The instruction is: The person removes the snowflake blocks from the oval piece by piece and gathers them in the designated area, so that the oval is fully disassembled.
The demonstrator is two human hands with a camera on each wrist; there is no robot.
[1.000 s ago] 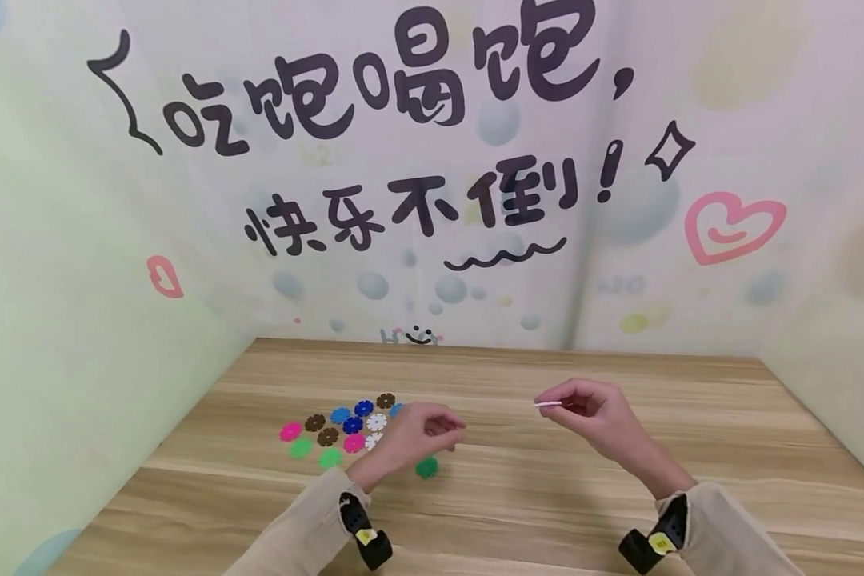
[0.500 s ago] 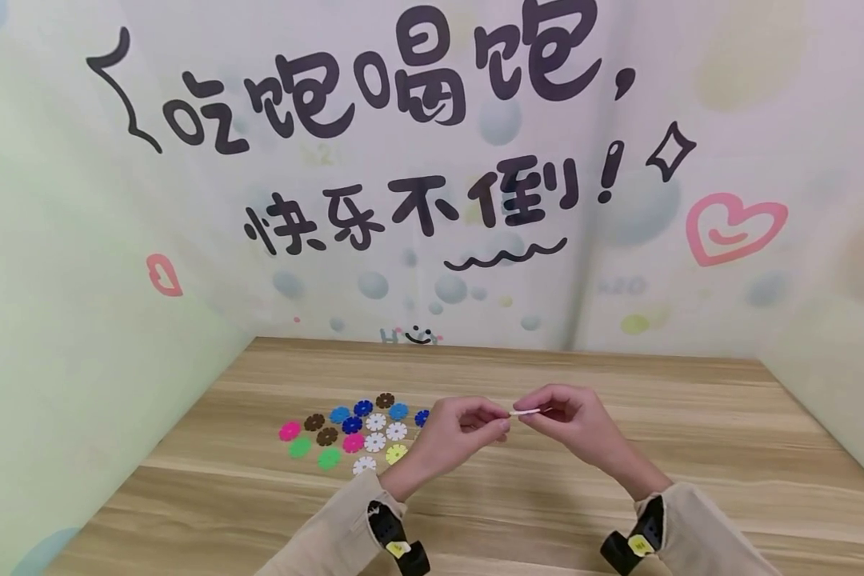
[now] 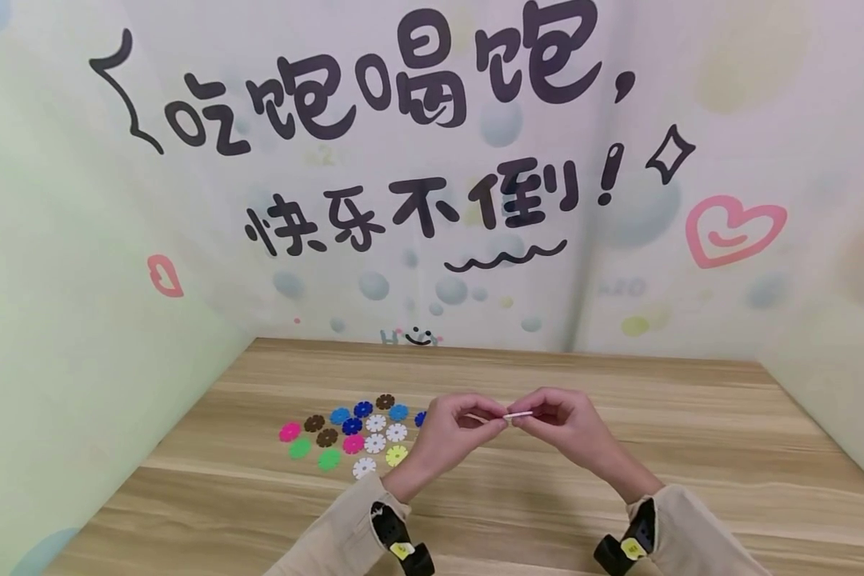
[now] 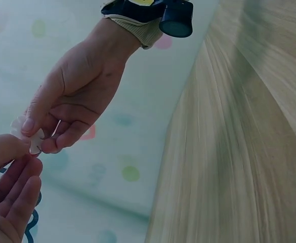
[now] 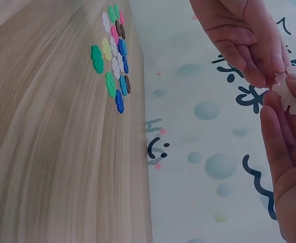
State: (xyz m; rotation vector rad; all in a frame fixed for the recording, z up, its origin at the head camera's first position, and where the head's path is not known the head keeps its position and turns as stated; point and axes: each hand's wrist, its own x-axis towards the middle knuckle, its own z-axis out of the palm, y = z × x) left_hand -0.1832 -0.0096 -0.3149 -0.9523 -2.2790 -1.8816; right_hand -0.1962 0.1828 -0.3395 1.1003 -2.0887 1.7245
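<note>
A white notched snowflake disc [image 3: 520, 414], seen nearly edge-on in the head view, is held up above the table between both hands. My right hand [image 3: 574, 424] pinches it between thumb and fingers. From the other side, my left hand [image 3: 455, 428] meets it with thumb and fingertips pinching its near edge. The right wrist view shows the notched rim of the white disc [image 5: 289, 96], partly covered by the right thumb. In the left wrist view the same disc [image 4: 19, 124] shows between the two hands' thumbs.
Several loose snowflake discs lie on the wooden table [image 3: 259, 512] left of the hands, among them pink [image 3: 290, 432], yellow [image 3: 397, 455] and brown [image 3: 385, 402] ones. My left forearm hides part of the group. A printed cloth wall [image 3: 655, 304] stands behind the table.
My left hand has moved right from over the loose discs to the white disc. My right hand has brought that disc left and slightly down; the hands now meet at it.
</note>
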